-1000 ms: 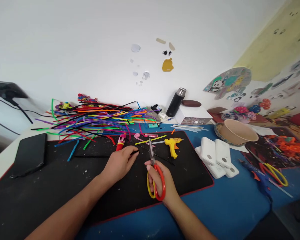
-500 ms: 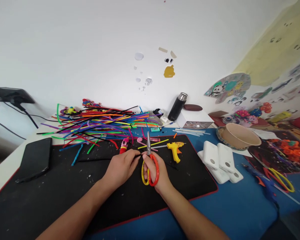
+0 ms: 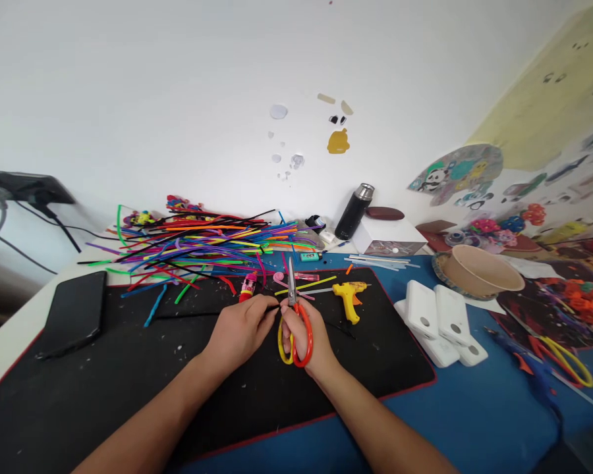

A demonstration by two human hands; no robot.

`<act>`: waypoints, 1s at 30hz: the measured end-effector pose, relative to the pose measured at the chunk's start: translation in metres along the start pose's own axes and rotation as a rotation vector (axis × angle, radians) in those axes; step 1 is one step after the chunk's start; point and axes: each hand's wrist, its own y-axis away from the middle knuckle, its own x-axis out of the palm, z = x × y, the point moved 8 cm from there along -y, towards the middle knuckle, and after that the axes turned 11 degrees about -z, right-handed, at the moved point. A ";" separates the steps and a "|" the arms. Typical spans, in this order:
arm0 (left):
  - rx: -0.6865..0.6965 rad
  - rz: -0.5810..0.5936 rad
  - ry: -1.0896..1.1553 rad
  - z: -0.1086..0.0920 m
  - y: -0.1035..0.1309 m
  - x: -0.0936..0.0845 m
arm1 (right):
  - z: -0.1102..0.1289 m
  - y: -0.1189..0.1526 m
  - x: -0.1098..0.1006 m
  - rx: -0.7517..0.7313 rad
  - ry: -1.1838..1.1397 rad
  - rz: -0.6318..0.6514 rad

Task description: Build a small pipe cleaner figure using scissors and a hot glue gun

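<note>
My left hand (image 3: 242, 331) is closed in a pinch on a black pipe cleaner (image 3: 185, 315), whose long end trails left over the black mat (image 3: 143, 388). My right hand (image 3: 312, 332) is wrapped round scissors (image 3: 292, 286) with one red and one yellow handle. Their blades point up and away from me and look closed. Right fingertips meet the pipe cleaner close to the left ones; the exact grip there is hidden. Just beyond the hands are a small red and pink figure (image 3: 248, 288) and a pink coil (image 3: 279, 278).
A heap of coloured pipe cleaners (image 3: 202, 243) lies along the wall. To the right are a yellow glue gun (image 3: 348, 299), white boxy devices (image 3: 422, 309), a beige bowl (image 3: 484, 270) and a blue glue gun (image 3: 528, 368). A phone (image 3: 75, 309) rests left; a black flask (image 3: 354, 212) leans behind.
The whole view has shifted slightly, with the background moving a little right. Both hands keep nearly the same pose, with the scissors and pipe cleaner still held.
</note>
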 end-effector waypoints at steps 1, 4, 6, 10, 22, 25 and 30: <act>-0.002 -0.004 0.001 0.000 0.000 0.000 | -0.001 0.000 0.001 0.004 -0.008 -0.002; -0.014 -0.015 0.014 0.002 0.001 0.000 | -0.006 0.000 0.001 0.018 -0.029 -0.007; -0.038 -0.016 0.030 0.003 0.002 0.001 | -0.008 0.000 0.000 0.020 -0.039 -0.008; -0.087 -0.004 0.077 0.004 0.002 0.003 | -0.008 0.002 -0.003 0.019 -0.075 -0.003; 0.010 -0.051 0.113 0.005 0.000 -0.008 | -0.009 0.005 -0.013 0.058 -0.127 -0.010; 0.066 -0.041 0.113 -0.001 0.000 -0.008 | -0.009 0.005 -0.015 0.067 -0.130 -0.016; 0.132 -0.039 0.110 -0.008 0.000 -0.007 | -0.008 0.007 -0.014 0.064 -0.137 -0.005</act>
